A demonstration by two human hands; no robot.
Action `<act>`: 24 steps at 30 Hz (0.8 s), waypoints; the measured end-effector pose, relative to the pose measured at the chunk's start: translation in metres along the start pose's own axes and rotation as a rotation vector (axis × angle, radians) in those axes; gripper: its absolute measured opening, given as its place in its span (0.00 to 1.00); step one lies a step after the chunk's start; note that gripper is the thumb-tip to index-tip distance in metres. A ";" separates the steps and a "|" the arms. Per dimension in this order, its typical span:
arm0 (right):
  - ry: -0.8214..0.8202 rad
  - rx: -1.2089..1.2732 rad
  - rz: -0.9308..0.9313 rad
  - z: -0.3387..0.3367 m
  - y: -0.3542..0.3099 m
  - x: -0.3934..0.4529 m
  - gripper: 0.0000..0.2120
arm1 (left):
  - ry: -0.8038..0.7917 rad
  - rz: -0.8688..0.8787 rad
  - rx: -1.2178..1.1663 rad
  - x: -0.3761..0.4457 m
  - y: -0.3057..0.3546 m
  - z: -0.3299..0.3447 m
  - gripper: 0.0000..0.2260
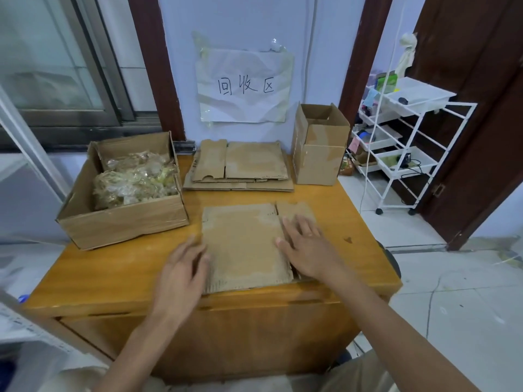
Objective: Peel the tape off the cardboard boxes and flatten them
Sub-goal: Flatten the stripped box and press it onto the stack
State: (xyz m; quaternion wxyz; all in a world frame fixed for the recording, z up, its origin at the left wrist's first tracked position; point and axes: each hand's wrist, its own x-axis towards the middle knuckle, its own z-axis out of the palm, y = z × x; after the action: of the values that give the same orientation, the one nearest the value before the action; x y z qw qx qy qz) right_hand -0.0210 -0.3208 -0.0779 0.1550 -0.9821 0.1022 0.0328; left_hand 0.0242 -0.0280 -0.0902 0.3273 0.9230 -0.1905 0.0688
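Both hands lie flat with straight fingers at a flattened brown cardboard box (243, 244) near the front of the orange wooden tabletop (119, 267): the left hand (181, 275) rests against its left edge, the right hand (305, 247) presses on its right side, over the seam beside a narrow flap. Farther back, a stack of flattened brown cardboard sheets (240, 168) lies against the wall. Left of that stack sits an open brown cardboard box (121, 222) filled with crumpled clear tape (135, 179). Right of the stack, an upright open-topped brown cardboard box (319, 154) stands at the tabletop's far right corner. Above, a creased white paper sign (244, 86) with handwritten characters is taped to the wall. A white wire trolley (407, 142) stands on the floor to the right.
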 end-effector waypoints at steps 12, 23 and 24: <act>0.132 -0.012 0.086 0.014 -0.005 -0.009 0.32 | -0.233 -0.073 0.248 0.030 0.042 0.021 0.31; 0.247 0.358 0.307 -0.021 0.015 -0.027 0.37 | -0.096 -0.313 0.071 0.041 0.040 -0.003 0.35; 0.242 0.398 0.319 -0.023 0.015 -0.026 0.37 | -0.105 -0.341 0.006 0.042 0.042 -0.003 0.35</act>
State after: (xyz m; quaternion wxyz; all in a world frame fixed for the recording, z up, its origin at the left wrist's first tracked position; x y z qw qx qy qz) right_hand -0.0485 -0.3370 -0.0577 0.3243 -0.9006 0.2777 -0.0813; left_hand 0.0465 -0.0689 -0.0531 0.3211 0.9452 -0.0476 -0.0355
